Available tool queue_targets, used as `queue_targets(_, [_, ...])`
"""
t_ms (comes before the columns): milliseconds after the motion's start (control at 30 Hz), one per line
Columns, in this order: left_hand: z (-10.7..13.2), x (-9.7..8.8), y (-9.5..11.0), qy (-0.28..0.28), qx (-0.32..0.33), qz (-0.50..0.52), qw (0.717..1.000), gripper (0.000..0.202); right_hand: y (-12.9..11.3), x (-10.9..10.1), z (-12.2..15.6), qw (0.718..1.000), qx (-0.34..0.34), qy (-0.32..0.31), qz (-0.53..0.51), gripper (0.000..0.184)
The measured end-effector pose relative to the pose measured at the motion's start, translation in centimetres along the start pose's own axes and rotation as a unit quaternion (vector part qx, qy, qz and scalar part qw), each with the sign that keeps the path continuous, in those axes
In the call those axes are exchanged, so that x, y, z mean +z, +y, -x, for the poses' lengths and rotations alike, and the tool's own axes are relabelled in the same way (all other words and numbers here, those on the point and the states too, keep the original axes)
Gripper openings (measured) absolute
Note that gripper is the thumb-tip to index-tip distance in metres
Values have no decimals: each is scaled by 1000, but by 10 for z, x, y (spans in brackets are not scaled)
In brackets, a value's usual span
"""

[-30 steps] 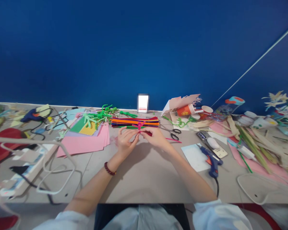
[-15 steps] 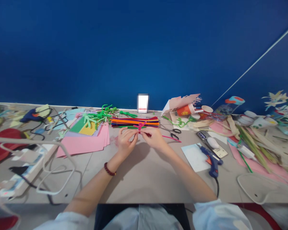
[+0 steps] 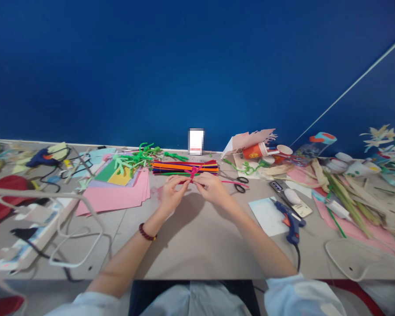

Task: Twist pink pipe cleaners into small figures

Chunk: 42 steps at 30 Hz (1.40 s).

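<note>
My left hand (image 3: 173,195) and my right hand (image 3: 210,189) meet at the middle of the table, their fingertips pinching a magenta pipe cleaner (image 3: 193,173). It is twisted into a small loop at the top. One long thin end runs right, passing above the black-handled scissors (image 3: 238,182), and a short end shows left of my fingers. Just beyond my fingers lies a flat bundle of multicoloured pipe cleaners (image 3: 184,167), mostly orange, red and dark. A dark red bead bracelet (image 3: 147,232) circles my left wrist.
Pink paper sheets (image 3: 112,197) and bright green pipe cleaner shapes (image 3: 134,160) lie left of the bundle. A blue glue gun (image 3: 291,221) stands right, near a phone (image 3: 278,188). A power strip (image 3: 36,232) with cables sits at the left.
The long magenta end has swung up, now lying higher across the scissors. My left hand has turned slightly and both hands sit closer together around the twist.
</note>
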<state>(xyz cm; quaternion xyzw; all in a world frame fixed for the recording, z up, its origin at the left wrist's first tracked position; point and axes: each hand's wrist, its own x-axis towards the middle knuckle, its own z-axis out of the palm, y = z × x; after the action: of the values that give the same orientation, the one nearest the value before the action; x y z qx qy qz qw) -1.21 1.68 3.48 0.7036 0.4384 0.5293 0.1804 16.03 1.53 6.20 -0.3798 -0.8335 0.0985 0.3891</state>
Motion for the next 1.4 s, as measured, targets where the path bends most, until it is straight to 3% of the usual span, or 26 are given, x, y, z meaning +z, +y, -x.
queue_targets(300, [-1,-2,-3,-21,-83,82,993,18,-5,-1,1,997,-53,-59,25,23])
queue_targets(500, [-7,-8,-1,3,-152,158,976,28,-6,-15,-3,999,-7,-20,27,22])
queue_targets(567, [-8,-10,2,-18,-182,194,964,29,-3,-18,-4,999,-3,-25,32,21])
queue_targets(700, [-10,-8,8,-120,-252,288,916,31,0,-20,-4,997,-22,-61,36,24])
queue_targets(833, [-8,-2,10,-116,-293,317,894,31,1,-21,-5,993,-49,-80,65,24])
queue_targets(1000, [-4,4,8,-77,-302,338,888,30,4,-22,-6,991,-50,-85,88,24])
queue_targets(1400, [-1,7,5,-83,-283,318,901,38,1,-23,-6,989,-31,-119,88,24])
